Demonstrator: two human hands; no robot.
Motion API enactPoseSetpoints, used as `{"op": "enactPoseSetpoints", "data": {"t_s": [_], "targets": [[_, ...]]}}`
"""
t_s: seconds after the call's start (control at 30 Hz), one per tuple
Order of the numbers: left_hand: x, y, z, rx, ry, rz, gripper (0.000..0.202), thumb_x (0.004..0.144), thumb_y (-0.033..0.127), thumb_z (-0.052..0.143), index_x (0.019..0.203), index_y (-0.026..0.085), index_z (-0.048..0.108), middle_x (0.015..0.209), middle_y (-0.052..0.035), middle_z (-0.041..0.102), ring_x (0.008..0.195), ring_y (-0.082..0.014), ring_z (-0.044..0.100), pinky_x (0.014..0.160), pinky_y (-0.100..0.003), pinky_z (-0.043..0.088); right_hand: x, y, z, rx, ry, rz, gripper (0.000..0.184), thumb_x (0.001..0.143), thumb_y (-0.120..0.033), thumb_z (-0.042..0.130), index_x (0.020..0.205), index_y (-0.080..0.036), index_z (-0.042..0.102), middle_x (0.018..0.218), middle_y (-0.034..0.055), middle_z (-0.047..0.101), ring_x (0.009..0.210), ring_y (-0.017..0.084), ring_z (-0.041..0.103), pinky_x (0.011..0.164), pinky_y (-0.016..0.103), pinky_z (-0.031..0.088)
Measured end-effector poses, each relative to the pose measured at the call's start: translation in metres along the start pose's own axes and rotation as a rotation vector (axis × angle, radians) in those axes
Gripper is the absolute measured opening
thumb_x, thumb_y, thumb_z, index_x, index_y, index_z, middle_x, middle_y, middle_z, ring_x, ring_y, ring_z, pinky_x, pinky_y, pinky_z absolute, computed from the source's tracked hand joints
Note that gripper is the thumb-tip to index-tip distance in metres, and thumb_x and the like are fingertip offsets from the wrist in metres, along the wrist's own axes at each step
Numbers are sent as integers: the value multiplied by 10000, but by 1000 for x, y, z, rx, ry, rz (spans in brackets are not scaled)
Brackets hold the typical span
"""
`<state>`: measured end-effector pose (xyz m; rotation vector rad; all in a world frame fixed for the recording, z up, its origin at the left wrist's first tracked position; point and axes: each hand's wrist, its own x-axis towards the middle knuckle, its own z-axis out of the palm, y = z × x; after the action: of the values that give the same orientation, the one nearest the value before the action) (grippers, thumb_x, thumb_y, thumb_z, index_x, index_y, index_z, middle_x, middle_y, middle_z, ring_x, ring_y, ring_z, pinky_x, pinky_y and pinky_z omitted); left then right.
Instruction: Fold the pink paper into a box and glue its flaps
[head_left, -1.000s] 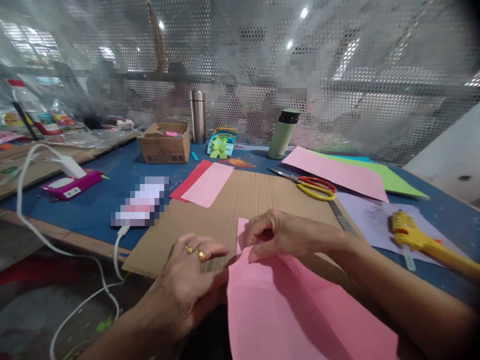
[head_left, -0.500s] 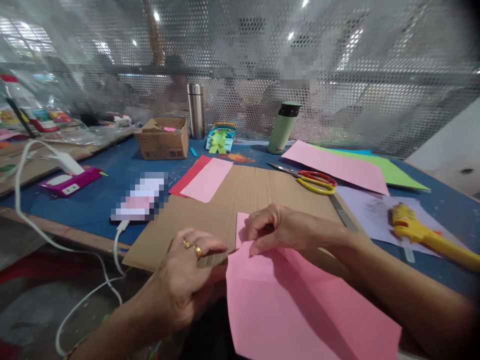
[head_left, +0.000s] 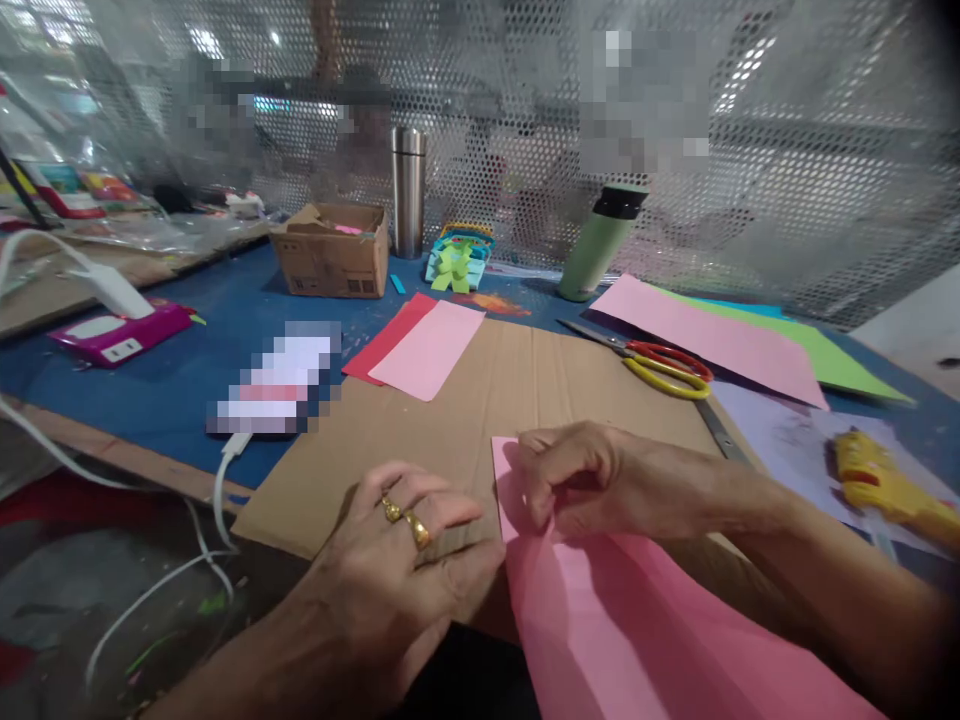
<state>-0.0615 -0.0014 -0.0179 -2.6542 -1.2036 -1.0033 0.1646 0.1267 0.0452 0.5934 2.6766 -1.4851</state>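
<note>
A large pink paper sheet [head_left: 622,630] lies over the near edge of a brown cardboard mat [head_left: 495,400]. My right hand [head_left: 592,480] rests on the sheet's far left corner, its fingers curled and pinching the folded edge. My left hand [head_left: 405,560], with two gold rings, sits just left of the sheet, fingers bent and pressed against the paper's left edge and the cardboard.
Red and yellow scissors [head_left: 660,365], a metal ruler [head_left: 720,430], a yellow glue gun [head_left: 885,485], pink and green sheets [head_left: 720,340], smaller pink and red papers [head_left: 420,345], a green flask [head_left: 600,245], a steel flask [head_left: 409,205], a cardboard box [head_left: 330,250], a charger and white cable [head_left: 105,290].
The view has shifted a little left and down. Both hands stay on the pink sheet's left corner; the right hand's fingers have curled tighter on the fold.
</note>
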Motion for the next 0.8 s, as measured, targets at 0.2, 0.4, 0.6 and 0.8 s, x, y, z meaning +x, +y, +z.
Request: {"op": "enactPoseSetpoints", "data": {"t_s": [0.2,0.4,0.6,0.8], "targets": [[1,0,4,17,-78,-25,448,794,240,579,1241,261,589,1209,-57,622,1052,-262,534,973,-496,338,-1,3,-2,83,-46,-11,82,871,-196,665,883,-165,740,835,26,653,809,123,572,722,246,438],[5,-1,8,6,-75,-26,314,823,256,568,1128,265,639,1174,-59,611,997,-262,548,917,-490,373,-1,2,-4,84,-57,11,70,871,-202,667,874,-158,721,848,26,646,809,120,561,724,243,427],[8,-3,0,-39,-126,-21,279,823,191,530,1077,226,639,1136,-84,617,1012,-271,549,902,-501,390,0,-2,-5,36,-35,58,44,840,-131,660,828,-169,679,873,12,611,815,119,550,721,247,414],[7,-6,1,-53,-132,-22,308,841,181,537,1127,240,632,1146,-83,608,1027,-267,538,904,-489,391,-1,-4,-6,-19,23,70,99,796,-122,699,760,-183,630,785,-23,536,725,96,476,640,223,366]]}}
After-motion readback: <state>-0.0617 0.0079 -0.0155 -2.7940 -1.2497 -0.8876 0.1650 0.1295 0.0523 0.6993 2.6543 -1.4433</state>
